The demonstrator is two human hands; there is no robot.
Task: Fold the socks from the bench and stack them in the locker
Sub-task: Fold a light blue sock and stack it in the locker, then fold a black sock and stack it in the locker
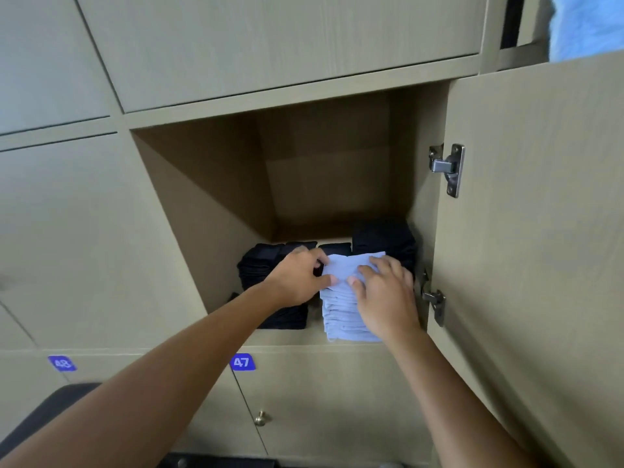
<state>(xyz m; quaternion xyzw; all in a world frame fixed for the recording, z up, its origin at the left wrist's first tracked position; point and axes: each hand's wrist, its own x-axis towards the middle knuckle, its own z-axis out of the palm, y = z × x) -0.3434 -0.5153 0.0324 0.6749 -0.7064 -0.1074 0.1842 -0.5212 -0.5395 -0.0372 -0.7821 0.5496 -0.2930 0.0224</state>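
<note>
Head view, looking down into an open locker [202, 204] at the centre of the frame, its door [540, 231] swung out to the right. Both hands reach inside: the left hand [297, 278] pinches the left edge of the top light blue sock [347, 266] between thumb and fingers, while the right hand [385, 292] lies with fingers spread flat on it, pressing it onto the pile of light blue socks [337, 319] at the front of the locker floor. Black socks are already stacked to the left [256, 268] and at the back right [385, 238]. Several folded pairs are thus stored; the current one appears to be in the act of placement. A dark bench [44, 410] shows at lower left, but whether socks remain on it cannot be told.
</note>
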